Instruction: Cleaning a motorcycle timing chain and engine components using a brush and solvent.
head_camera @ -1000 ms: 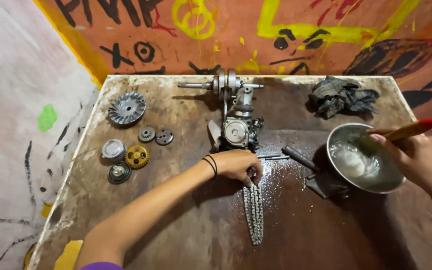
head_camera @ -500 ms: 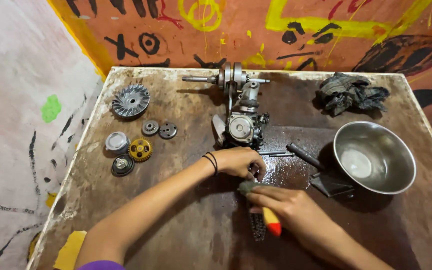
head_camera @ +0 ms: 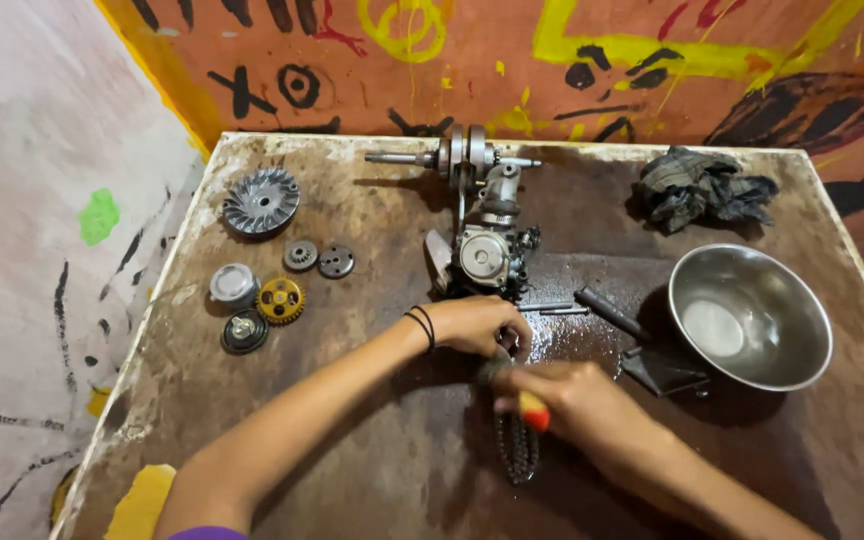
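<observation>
My left hand presses down on the upper end of a greasy metal chain that lies on the worn brown table. My right hand is closed around a brush with a red and yellow handle and holds it against the chain just below my left hand. The brush head is hidden between the two hands. A carburettor stands right behind my left hand, with a crankshaft further back.
A steel bowl with a little liquid stands at the right, a dark tool beside it. A grey rag lies at the back right. Gears, a yellow sprocket and a finned wheel lie at the left.
My right hand has come from the steel bowl to the chain with the brush and now works it on the chain. My left hand has stayed on the chain's end.
</observation>
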